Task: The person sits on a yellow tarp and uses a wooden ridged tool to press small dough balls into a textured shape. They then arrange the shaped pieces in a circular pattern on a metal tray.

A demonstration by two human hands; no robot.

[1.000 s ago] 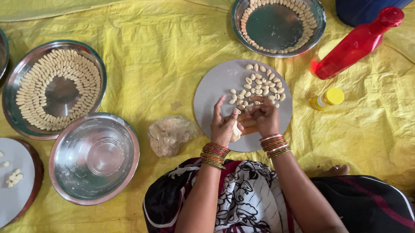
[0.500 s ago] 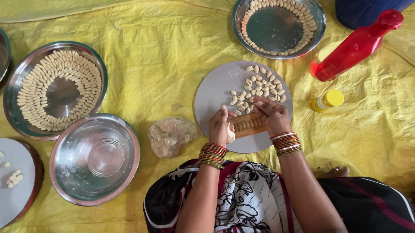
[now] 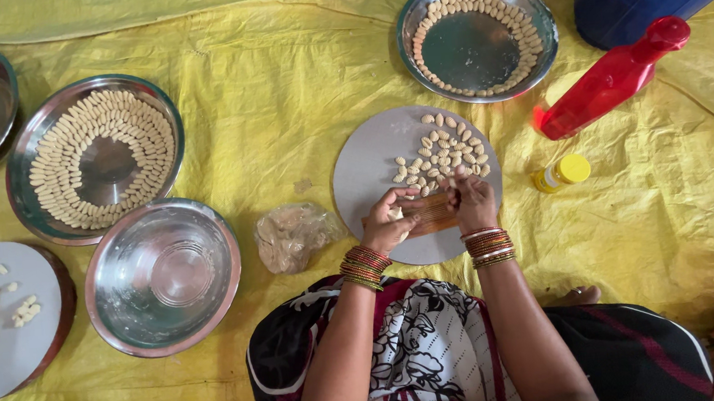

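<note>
**Both hands on the little ridged board**

Both hands meet over the round grey board point(image 3: 372, 174), which lies on the yellow sheet point(image 3: 281, 104). The left hand point(image 3: 391, 221) grips one end of a small brown ridged board point(image 3: 430, 213). The right hand point(image 3: 472, 202) presses its fingers on the other end. I think a tiny bit of dough sits under those fingers, but it is too small to be sure.

Just past the hands, on the grey board, lies a heap of small shaped dough pieces point(image 3: 442, 153). Left of the grey board sits a bag of dough point(image 3: 292, 235), and further left an empty steel bowl point(image 3: 163, 275). Beyond the grey board is a steel plate ringed with pieces point(image 3: 480, 34).

It looks like the shaping step. Next calls for a soft, steady roll along the ridges.
</note>
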